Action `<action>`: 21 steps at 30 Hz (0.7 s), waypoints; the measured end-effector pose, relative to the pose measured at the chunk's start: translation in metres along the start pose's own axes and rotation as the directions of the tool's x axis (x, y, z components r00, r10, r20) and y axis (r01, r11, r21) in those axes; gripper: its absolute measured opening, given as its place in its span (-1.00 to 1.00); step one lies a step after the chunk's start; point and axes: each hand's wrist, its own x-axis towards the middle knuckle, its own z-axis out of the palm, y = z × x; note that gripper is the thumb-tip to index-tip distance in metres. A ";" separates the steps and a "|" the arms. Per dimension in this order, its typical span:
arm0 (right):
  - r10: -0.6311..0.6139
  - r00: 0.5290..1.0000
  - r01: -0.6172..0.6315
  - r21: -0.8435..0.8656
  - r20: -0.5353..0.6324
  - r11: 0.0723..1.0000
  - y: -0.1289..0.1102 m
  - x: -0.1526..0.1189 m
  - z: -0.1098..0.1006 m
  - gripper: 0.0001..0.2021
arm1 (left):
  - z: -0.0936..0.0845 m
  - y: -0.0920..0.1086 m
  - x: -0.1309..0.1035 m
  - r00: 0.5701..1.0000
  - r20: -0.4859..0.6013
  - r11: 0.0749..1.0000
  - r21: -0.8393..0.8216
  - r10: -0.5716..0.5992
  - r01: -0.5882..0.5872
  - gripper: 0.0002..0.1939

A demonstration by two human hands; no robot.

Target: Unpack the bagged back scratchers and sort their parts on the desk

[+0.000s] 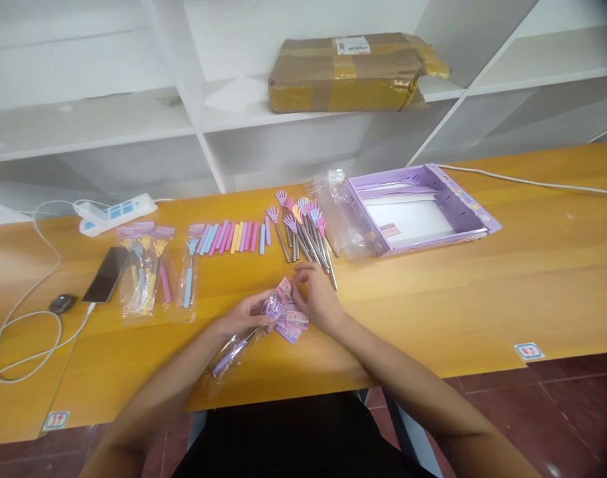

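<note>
While the left hand [248, 315] is gripping a clear sleeve [241, 343] containing a purple-handled scratcher [228, 357], near the front edge of the wooden table [433, 299], the right hand [316, 297] is holding its thumb and fingers close around a printed card [283, 289] at the sleeve's upper end; whether it is pinching the card, one cannot tell. Between the hands, further pink-and-purple cards [294, 322] are lying in a loose pile. Beyond the right hand, metal rods with coloured hand-shaped heads [312, 234] are lying in a cluster. Left of these, pastel handle tubes [236, 237] are forming a row; further left, bagged scratchers [160, 269] are lying near a phone [104, 274], a black mouse [62, 303] and a white power strip [118, 214]. Rightward, clear bags [341, 219] are lying against an open purple box [447, 209]. Behind, a taped carton [353, 73] is occupying a shelf [228, 96].
</note>
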 end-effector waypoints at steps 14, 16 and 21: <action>0.127 0.967 -0.197 0.330 0.222 0.923 0.008 0.013 -0.022 -0.84 | 0.000 -0.001 -0.001 1.000 -0.014 1.000 -0.001 -0.003 0.003 -0.11; 0.117 0.956 -0.215 0.370 0.270 0.904 0.011 0.014 -0.023 -0.80 | 0.000 0.000 -0.001 1.000 -0.016 1.000 0.005 -0.003 0.003 -0.09; 0.150 0.942 -0.268 0.406 0.299 0.874 0.009 0.013 -0.026 -0.71 | 0.000 -0.001 -0.002 1.000 -0.020 1.000 -0.003 0.024 -0.024 -0.17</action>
